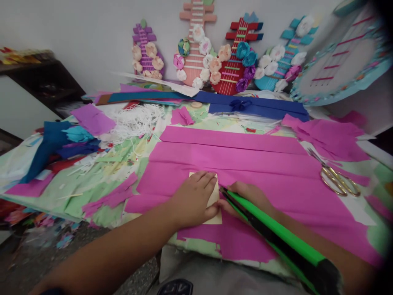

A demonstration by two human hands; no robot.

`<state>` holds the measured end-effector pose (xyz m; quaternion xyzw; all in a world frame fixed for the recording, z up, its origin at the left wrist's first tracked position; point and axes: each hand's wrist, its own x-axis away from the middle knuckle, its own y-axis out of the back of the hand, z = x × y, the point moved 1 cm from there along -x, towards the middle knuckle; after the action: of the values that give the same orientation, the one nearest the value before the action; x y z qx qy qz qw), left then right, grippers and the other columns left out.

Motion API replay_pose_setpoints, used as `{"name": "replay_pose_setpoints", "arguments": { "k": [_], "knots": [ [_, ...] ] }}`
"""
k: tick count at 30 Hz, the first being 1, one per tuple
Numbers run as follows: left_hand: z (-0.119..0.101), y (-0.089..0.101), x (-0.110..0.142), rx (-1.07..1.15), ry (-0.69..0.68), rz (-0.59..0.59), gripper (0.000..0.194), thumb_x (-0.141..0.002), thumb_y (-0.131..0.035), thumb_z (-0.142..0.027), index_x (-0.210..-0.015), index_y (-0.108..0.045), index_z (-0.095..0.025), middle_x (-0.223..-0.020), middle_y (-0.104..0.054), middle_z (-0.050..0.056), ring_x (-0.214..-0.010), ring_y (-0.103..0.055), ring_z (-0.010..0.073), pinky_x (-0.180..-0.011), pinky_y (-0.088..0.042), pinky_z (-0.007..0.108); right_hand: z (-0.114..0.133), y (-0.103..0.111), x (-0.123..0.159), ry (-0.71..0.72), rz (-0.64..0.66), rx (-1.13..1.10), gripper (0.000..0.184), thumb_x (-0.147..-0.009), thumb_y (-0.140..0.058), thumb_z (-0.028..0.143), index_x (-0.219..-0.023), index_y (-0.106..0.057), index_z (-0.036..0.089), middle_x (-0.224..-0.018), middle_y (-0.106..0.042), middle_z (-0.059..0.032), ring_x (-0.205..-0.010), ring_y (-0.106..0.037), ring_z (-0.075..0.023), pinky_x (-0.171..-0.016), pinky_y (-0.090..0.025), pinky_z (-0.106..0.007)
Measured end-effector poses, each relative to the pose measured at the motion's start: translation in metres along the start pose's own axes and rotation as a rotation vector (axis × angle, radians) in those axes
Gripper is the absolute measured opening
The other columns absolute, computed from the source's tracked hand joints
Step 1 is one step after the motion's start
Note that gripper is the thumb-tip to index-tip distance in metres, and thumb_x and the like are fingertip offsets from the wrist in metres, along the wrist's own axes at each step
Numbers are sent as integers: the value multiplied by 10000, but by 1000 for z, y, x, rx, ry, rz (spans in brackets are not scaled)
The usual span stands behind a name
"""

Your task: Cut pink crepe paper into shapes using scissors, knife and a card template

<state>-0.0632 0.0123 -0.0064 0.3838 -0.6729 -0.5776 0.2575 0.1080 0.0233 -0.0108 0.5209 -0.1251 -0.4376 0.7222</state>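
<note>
A pale yellow card [214,217] lies on a large sheet of magenta crepe paper [239,162] spread over the table. My left hand [195,198] presses flat on the card, fingers stretched forward and thumb near its right edge. In my right hand [253,198] is a green and black utility knife [285,237]. Its tip sits at the card's right edge, against the magenta paper; the blade itself is too small to make out. The near edge of the magenta paper is cut unevenly.
Gold-handled scissors [339,180] lie at the right, near magenta scraps [334,135]. White string [135,119] and coloured paper pieces [92,119] are heaped at the left. Blue paper [258,105] lies behind the sheet. Several flower-decorated paper guitars [235,61] lean on the wall.
</note>
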Motion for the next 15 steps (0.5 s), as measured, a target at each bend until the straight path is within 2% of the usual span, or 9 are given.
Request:
{"name": "replay_pose_setpoints", "arguments": {
  "k": [9,15],
  "knots": [
    [0,0,0,9,6,-28,543,-782,-391,-417,-1212,-400,-87,-1258,-425,118,-1165,-331,255,-977,-262,381,3,4,-3,-39,-87,-47,211,-736,-489,369,-640,-404,201,-523,-543,20,-432,-457,-78,-429,-335,-194],
    [0,0,0,-1,-8,-22,542,-782,-381,-397,-1212,-401,-67,-1255,-429,127,-1163,-335,256,-982,-251,375,4,3,-4,-19,-55,-64,217,-744,-489,355,-641,-382,196,-510,-521,32,-435,-441,-70,-427,-325,-186]
  ]
}}
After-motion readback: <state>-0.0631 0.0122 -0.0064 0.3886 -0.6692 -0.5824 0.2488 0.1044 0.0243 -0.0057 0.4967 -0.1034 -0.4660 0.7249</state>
